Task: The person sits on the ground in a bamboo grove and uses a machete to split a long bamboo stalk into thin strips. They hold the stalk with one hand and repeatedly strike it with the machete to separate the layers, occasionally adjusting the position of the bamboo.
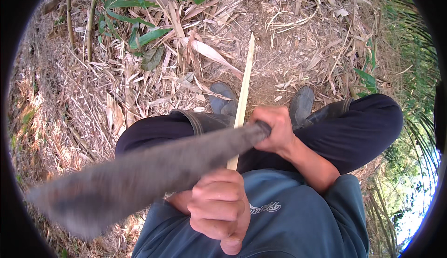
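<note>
My right hand (274,127) is wrapped round the handle end of a machete (163,165). Its broad, dark, worn blade slants down to the left across the view, smeared by motion toward its tip. In my left hand (219,206), closed in a fist with the thumb pointing down, is the near end of a slender pale strip of split wood or bamboo (245,88). The strip runs away from me and tapers to a point. The blade crosses in front of it just beyond my left fist; whether the two touch I cannot tell.
Two dark boots (302,104) stand beyond my bent knees. Dry leaves and litter (209,11) cover the ground. Thin upright stems (91,25) and a leafy green plant (135,15) grow at the far left. Green foliage (414,48) lines the right side.
</note>
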`<action>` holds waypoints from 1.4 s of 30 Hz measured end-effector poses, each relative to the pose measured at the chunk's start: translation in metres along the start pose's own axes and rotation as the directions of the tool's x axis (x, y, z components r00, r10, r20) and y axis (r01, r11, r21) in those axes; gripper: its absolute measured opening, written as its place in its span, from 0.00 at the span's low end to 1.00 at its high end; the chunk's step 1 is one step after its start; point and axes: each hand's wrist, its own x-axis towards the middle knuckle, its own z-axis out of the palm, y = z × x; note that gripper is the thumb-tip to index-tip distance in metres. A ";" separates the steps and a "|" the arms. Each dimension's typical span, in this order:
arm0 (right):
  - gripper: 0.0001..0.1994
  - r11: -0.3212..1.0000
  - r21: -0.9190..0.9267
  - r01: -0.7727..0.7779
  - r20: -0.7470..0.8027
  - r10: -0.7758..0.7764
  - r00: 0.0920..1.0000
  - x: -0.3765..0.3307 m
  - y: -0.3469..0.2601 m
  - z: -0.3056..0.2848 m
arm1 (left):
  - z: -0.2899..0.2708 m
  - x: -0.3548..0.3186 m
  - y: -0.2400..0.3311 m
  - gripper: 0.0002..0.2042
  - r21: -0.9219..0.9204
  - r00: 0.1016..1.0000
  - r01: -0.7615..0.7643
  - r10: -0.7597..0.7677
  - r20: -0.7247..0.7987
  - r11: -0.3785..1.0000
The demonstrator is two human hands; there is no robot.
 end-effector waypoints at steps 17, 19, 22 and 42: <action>0.10 0.958 -0.092 -0.270 -0.041 0.267 0.963 0.002 0.008 -0.002 | 0.003 0.019 -0.006 0.20 -0.034 0.998 0.016 -0.018 -0.056 0.999; 0.10 0.986 -0.108 -0.128 -0.033 0.125 0.992 0.009 0.005 -0.004 | 0.005 0.016 -0.011 0.20 -0.058 0.999 -0.030 0.027 -0.044 0.998; 0.09 0.920 -0.123 -0.373 -0.087 0.364 0.927 0.011 0.036 0.010 | -0.004 0.013 -0.012 0.18 -0.062 0.999 -0.024 0.026 0.034 0.998; 0.14 0.804 -0.180 -0.567 -0.180 0.539 0.823 0.031 0.087 0.011 | 0.002 0.021 -0.014 0.16 -0.066 0.994 -0.054 0.060 0.091 0.996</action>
